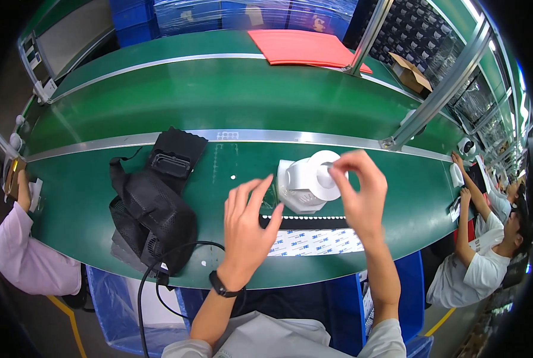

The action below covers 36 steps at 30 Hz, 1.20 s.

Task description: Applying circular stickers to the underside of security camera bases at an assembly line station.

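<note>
On the green workbench in front of me stands a white security camera with a round front, tilted toward the right. Close to its left side is my left hand, fingers spread and apart from the camera, nothing in it. My right hand is at the camera's round front, thumb and forefinger brought together there. Whatever they pinch, if anything, is too small to make out. Just below the camera lie a black strip with a row of white dots and a white printed backing sheet.
A black mesh bag with a dark cable lies left, beside a black case. Red sheets rest on the far shelf. Blue bins stand below the bench edge. Co-workers sit at left and right.
</note>
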Tool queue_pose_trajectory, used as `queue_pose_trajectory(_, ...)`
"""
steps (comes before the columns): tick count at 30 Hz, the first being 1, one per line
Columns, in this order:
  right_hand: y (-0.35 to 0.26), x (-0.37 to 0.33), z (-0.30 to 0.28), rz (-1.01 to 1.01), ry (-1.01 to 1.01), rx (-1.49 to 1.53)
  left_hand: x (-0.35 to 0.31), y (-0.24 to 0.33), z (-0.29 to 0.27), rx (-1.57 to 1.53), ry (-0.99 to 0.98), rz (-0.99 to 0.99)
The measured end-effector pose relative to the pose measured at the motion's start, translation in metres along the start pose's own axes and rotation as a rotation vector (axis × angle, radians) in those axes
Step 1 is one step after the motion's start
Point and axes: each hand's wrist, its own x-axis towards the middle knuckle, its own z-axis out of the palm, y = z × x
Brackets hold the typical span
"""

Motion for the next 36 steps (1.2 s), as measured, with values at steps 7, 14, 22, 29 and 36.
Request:
queue_pose_trajectory(7,0.022,0.033,0.007,0.351,-0.217,0.146,0.042,0.008,0.065,-0.3,0.076,-0.102)
queue_pose_trajectory(14,0.017,0.035,0.002,0.336,-0.248,0.114,0.04,0.008,0.069,-0.332,0.046,-0.074)
queue_pose_trajectory(22,0.017,0.04,0.002,0.34,-0.31,0.087,0.04,0.006,0.07,-0.354,0.046,-0.078)
queue_pose_trajectory(29,0.008,0.043,0.004,0.328,-0.339,0.021,0.038,0.006,0.069,-0.383,0.044,-0.091)
queue_pose_trajectory(36,-0.008,0.05,0.0,0.285,-0.398,-0.175,0.039,0.007,0.065,-0.377,0.048,-0.049)
